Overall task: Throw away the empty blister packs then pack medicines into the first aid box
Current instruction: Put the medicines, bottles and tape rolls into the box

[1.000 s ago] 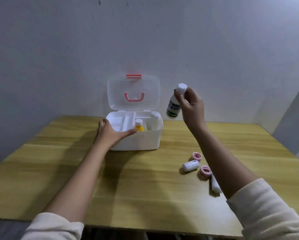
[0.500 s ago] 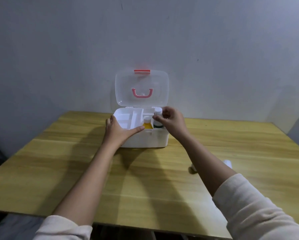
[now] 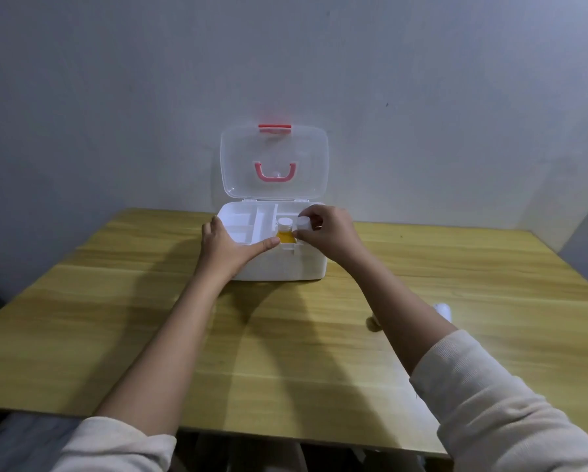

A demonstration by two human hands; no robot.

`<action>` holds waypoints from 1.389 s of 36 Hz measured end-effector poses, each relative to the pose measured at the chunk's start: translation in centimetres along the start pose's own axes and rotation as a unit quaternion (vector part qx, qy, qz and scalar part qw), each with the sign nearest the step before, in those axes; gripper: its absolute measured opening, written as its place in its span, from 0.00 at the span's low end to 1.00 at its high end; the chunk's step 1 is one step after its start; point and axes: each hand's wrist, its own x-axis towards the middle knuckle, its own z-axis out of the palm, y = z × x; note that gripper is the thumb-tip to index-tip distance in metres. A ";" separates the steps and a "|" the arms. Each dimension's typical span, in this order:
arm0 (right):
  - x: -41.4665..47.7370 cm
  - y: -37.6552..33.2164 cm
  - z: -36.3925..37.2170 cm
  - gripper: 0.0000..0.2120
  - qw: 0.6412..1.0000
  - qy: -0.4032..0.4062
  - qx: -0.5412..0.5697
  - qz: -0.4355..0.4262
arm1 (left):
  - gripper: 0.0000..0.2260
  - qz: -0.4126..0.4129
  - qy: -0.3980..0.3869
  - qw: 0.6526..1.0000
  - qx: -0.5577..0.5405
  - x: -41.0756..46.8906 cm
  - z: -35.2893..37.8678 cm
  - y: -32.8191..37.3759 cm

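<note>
So the right hand is curled over the right side of the first aid box, fingers pinched around the white cap of a bottle that's going down into the right compartment. Only the cap really shows, the rest is hidden behind the hand and the box wall. My guess is the grip at the top is so the bottle can drop in upright next to its neighbour.

The left hand is spread flat on the front left rim, thumb stretched along the front edge, not holding anything. Looks like it's just bracing the box so it doesn't skid while stuff goes in.

Right beside the held bottle is a yellow bottle with a white cap, standing upright in the same compartment. The left side is a white divided tray, looks empty from here.

The box is white plastic, clear lid tipped up against the wall, pink handle and latch. It sits toward the back of the wooden table. Something small and white peeks out past the right forearm, can't tell what.
</note>
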 end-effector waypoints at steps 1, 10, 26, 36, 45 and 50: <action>-0.1 0.1 0.0 0.15 1.000 0.002 0.000 -0.001 | 0.58 0.000 0.000 1.000 0.000 0.0 0.0 0.0; -1.7 0.9 -1.6 0.17 0.999 0.050 0.000 0.007 | 0.56 -0.002 0.002 1.000 -0.010 -0.3 -0.1 0.2; -14.9 7.5 -5.7 0.16 0.987 0.096 -0.075 0.103 | 0.55 0.005 0.010 1.000 -0.002 -0.3 0.1 0.3; -16.4 7.9 -5.2 0.17 0.958 0.058 -0.263 0.095 | 0.58 0.001 0.007 1.000 0.007 -0.3 0.1 0.0; -17.7 9.3 -5.6 0.28 0.957 0.029 -0.203 0.206 | 0.59 0.005 0.006 1.000 0.004 -0.4 0.1 0.0; -17.6 9.2 -5.8 0.24 0.960 0.068 -0.160 0.221 | 0.58 0.007 0.006 1.000 0.003 -0.4 0.0 0.1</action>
